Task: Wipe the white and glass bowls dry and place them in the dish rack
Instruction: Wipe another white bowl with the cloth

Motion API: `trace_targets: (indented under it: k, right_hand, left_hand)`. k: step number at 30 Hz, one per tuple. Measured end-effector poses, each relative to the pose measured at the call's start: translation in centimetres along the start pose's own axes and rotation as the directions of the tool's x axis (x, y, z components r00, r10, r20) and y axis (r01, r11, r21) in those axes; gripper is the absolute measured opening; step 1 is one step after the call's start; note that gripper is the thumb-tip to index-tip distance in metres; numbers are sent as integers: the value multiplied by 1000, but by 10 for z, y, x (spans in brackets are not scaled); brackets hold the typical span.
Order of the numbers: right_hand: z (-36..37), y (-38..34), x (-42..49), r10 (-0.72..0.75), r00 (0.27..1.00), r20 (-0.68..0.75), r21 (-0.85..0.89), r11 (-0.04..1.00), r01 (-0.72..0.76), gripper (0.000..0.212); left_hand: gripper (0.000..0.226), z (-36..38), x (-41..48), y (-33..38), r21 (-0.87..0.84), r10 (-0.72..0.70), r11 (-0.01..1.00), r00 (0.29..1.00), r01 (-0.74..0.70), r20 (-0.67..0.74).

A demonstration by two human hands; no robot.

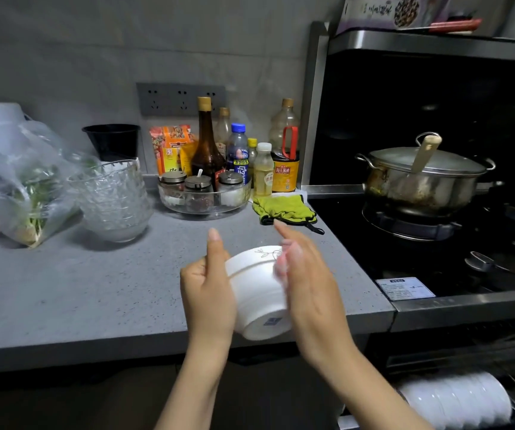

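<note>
The left hand (208, 293) grips the white bowl (256, 293), tipped base-forward above the surface's (95, 290) front edge. The right hand (309, 283) lies straight-fingered against its side, blurred. Stacked glass bowls (113, 200) stand left rear, and a green cloth (284, 207) lies at the right edge.

Counts on and around the desk (95, 290)

One white bowl (256, 290) between two hands, the left hand (209, 293) and the right hand (309, 293). One stack of glass bowls (116, 200), too merged to count. Seven bottles (207, 144). Three lidded jars (199, 184) in one glass tray (206, 211). One black cup (112, 141), one bag of greens (27, 193), one green cloth (284, 209), one lidded pot (420, 187) and three wall sockets (182, 99). One row of white bowls (457, 398) at lower right, number unclear.
</note>
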State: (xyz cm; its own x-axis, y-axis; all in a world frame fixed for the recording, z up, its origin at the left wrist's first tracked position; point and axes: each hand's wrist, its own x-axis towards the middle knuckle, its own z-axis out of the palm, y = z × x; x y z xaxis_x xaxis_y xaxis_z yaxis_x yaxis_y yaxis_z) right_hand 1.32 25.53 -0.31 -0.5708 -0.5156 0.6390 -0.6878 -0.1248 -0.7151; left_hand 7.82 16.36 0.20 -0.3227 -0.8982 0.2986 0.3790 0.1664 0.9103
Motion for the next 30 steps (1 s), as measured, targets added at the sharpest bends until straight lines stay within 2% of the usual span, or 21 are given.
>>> trace_targets:
  k: [1, 3, 5, 7, 9, 11, 12, 13, 15, 17, 19, 21, 24, 27, 29, 30]
  right_hand:
    - [3, -4, -3, -93, 996, 5, -134, 987, 93, 39]
    - [8, -7, -5, -258, 965, 49, -396, 882, 256, 46]
    - [11, -6, -3, -345, 934, 86, -494, 800, 341, 49]
    - [9, -5, 1, -304, 951, 57, -406, 863, 300, 48]
    - [4, -2, 4, -172, 985, -13, -170, 971, 167, 45]
    - [3, 0, 4, 6, 999, -33, 73, 997, -4, 45]
    - [4, 0, 2, 41, 999, -30, 99, 994, -38, 46]
    - [6, -2, -1, 15, 999, -29, 59, 998, -13, 47]
    - [12, -6, -7, -130, 991, -12, -185, 975, 126, 47]
    - [16, -5, -7, -292, 956, 29, -394, 875, 280, 48]
    - [14, -4, -1, -340, 940, 38, -417, 849, 324, 46]
    - [8, -5, 7, -260, 966, 5, -270, 930, 251, 40]
    - [5, 3, 16, -24, 1000, 9, 94, 995, 23, 44]
    - [3, 5, 18, 229, 968, 104, 383, 889, -252, 47]
    - [-2, 3, 18, 349, 922, 167, 401, 830, -387, 55]
    - [-5, 0, 18, 366, 912, 186, 393, 823, -411, 55]
  left_hand:
    - [58, 2, -1, -2, -10, -3, 1000, 1000, 3, -22]
    - [64, 6, -6, -6, -9, 3, 1000, 1000, -3, -19]
    - [65, 9, -11, -6, -4, 9, 1000, 1000, -9, 12]
    - [63, 9, -13, -6, 5, 28, 1000, 1000, -28, 0]
    - [64, 7, -11, -3, 4, 33, 999, 998, -33, -53]
    - [64, 4, -8, -2, -29, 13, 999, 995, -15, -96]
    - [63, 3, -7, -1, -52, -8, 999, 994, 2, -111]
    - [61, 3, -6, -1, -74, -26, 997, 992, 17, -122]
    - [59, 2, -5, -1, -86, -25, 996, 994, 17, -103]
    - [62, 3, -6, -2, -34, 14, 999, 1000, -14, -5]
    - [69, 3, -6, -1, -24, 20, 1000, 998, -18, 68]
    - [75, 0, -3, 1, -30, 0, 1000, 996, 3, 88]
    - [65, -5, 2, 2, -57, -27, 998, 991, 35, 133]
    - [60, -11, 4, 0, -104, -53, 992, 983, 72, 179]
    - [56, -15, 6, 0, -118, -91, 986, 969, 120, 228]
    - [55, -16, 8, 0, -112, -113, 983, 958, 147, 262]
